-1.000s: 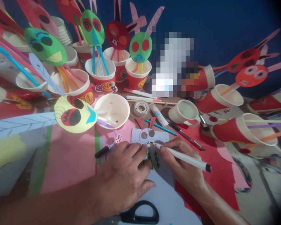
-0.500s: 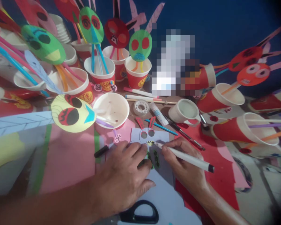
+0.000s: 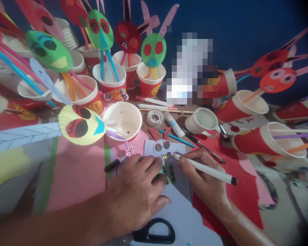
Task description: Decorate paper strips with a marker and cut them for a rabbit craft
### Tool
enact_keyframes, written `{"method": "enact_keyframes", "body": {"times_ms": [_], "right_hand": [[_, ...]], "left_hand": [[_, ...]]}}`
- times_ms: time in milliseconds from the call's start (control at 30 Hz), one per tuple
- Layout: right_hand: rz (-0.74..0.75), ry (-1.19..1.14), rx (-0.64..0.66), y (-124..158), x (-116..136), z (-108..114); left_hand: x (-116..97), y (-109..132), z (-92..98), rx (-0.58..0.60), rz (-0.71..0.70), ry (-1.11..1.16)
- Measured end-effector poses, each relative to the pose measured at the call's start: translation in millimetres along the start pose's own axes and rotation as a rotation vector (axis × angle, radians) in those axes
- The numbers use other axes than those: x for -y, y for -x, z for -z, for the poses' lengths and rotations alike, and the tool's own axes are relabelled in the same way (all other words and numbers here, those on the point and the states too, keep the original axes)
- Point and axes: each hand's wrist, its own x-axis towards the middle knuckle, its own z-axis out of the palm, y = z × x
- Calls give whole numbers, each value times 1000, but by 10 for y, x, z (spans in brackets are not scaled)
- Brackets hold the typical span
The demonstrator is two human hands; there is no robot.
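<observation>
My left hand (image 3: 137, 191) lies flat, fingers spread, pressing down a pale blue paper cut-out (image 3: 160, 150) with grey eyes and red ears. My right hand (image 3: 204, 179) is closed round a white marker pen (image 3: 205, 168). The pen's tip touches the cut-out just below its eyes, beside small green marks (image 3: 171, 172). A black pen cap (image 3: 112, 165) lies left of my left hand. Black scissors (image 3: 154, 232) sit under my left wrist on a sheet of pale blue paper.
Red paper cups (image 3: 150, 82) with straws and paper insect faces crowd the back and both sides. An empty cup (image 3: 122, 120), a tape roll (image 3: 154, 118), a glue tube (image 3: 174, 124), pens and a tipped cup (image 3: 202, 121) lie beyond the cut-out. Red paper (image 3: 246, 198) spreads to the right.
The pen tip has shifted slightly right along the cut-out, and my right hand has moved with it. My left hand has stayed in place.
</observation>
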Motion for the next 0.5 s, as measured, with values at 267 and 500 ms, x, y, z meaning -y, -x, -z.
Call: {"method": "enact_keyframes", "body": {"times_ms": [267,500], "right_hand": [[52,12,5,-9,18,-1],[67,36,7,-4,15,5]], "left_hand": [[4,6,16,32,1,15],[1,-12,24,6,4,29]]}}
